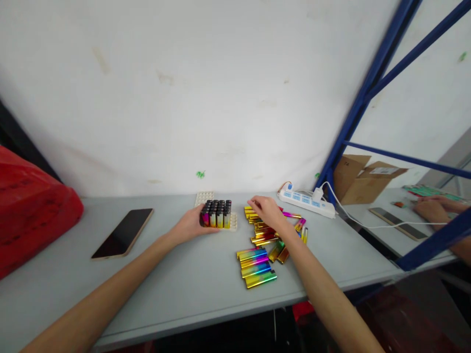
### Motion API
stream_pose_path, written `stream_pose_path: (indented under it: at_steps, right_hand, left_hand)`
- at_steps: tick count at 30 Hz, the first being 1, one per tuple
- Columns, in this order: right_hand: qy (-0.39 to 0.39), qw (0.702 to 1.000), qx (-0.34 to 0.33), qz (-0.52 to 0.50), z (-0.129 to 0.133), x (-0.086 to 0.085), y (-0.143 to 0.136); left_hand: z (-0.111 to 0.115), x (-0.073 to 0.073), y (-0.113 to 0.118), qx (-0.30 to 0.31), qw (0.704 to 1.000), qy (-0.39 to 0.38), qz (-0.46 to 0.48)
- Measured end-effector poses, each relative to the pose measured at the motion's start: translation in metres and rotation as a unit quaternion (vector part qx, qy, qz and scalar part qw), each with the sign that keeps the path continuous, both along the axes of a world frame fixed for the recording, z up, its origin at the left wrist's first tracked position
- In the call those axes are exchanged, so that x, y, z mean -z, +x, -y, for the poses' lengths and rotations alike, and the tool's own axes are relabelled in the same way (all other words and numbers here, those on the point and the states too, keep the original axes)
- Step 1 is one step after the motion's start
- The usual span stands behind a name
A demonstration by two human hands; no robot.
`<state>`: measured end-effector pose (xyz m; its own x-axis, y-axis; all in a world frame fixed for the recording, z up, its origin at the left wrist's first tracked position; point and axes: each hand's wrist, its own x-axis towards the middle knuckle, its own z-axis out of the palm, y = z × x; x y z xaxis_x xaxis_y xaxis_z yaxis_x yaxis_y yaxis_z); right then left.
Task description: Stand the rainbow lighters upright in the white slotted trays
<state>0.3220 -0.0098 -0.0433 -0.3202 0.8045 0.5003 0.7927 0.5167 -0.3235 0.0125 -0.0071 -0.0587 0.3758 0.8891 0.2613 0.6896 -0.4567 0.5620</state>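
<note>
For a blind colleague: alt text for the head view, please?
A person's left grip holds a block of upright, black-topped, multicoloured lighters on a pale tray; the right grip is over loose, shiny gold and rainbow lighters on a grey table. A black-screened rectangular phone lies left, a white plastic power strip right.

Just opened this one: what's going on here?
A person sits or stands at a grey table with both hands at work. The left hand is against the left side of a block of upright, black-topped lighters, beside a pale holder with bare slots. The right hand is over loose, shiny lighters lying on the table; whether it grips one is unclear. A phone lies to the left, a power strip to the right.
</note>
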Motion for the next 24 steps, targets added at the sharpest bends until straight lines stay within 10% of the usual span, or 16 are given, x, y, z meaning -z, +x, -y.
stream_pose_path:
  at_steps: [13, 19, 24]
  right_hand:
    - [-0.074, 0.995, -0.019, 0.062, -0.035, 0.022, 0.030]
    - [-0.029, 0.990, -0.016, -0.136, -0.029, 0.017, 0.020]
    - [-0.110, 0.925, -0.047, -0.360, -0.021, 0.015, -0.003]
  left_hand:
    - [-0.005, -0.004, -0.007, -0.021, 0.999, -0.016, -0.035]
    - [-0.006, -0.012, -0.018, 0.056, 0.996, -0.060, -0.032]
    - [-0.001, -0.013, -0.020, 0.082, 0.994, -0.068, -0.014]
